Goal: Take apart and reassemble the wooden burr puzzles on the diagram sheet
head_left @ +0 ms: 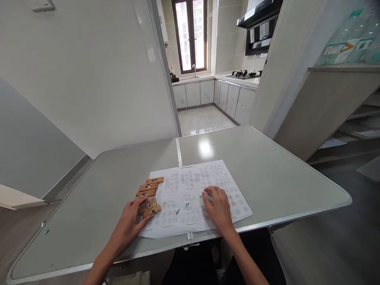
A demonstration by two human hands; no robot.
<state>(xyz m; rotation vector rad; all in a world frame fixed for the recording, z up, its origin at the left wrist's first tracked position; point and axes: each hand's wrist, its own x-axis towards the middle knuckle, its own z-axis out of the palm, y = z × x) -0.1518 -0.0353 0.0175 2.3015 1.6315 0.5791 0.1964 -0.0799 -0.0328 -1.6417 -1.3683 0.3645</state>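
Observation:
Several small wooden pieces with cut-out holes and notches lie in a staggered row on the left edge of a printed sheet. My left hand has its thumb and fingers around the nearest wooden pieces. My right hand rests on the right half of the sheet, its fingers curled toward the thumb. Whatever may be between those fingertips is too small to make out. Rows of small line drawings cover the paper, along with a few dark marks near its middle.
The sheet lies across the seam of a grey folding table with a metal rim. A small green bit is near the left edge. Beyond are a wall, a kitchen doorway and, at right, a shelf with large plastic bottles.

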